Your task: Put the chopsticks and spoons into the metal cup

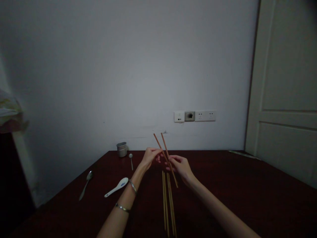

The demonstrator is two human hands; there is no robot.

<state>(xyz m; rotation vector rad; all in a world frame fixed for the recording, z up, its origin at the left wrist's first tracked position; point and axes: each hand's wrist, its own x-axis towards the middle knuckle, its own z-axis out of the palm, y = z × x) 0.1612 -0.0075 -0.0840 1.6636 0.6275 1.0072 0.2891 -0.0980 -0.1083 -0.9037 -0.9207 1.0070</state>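
Two reddish-brown chopsticks (164, 144) are raised above the table, their upper ends apart and their lower lengths coming together. My left hand (150, 156) pinches the left one between thumb and fingertips. My right hand (180, 166) is closed around the pair lower down, where they meet; its fingers partly cover them. Below my hands, several paler chopsticks (166, 201) lie lengthwise on the table in two loose groups. Left of my left forearm rests a white soup spoon (117, 187) with a blue mark in its bowl.
The dark red table (218, 185) meets a wall with sockets (205, 115). At the back left stand a metal cup (122, 150) and a small spoon (131, 162); a larger metal spoon (86, 185) lies nearer. A thin strip (244, 154) lies at the back right, near a door (284, 138).
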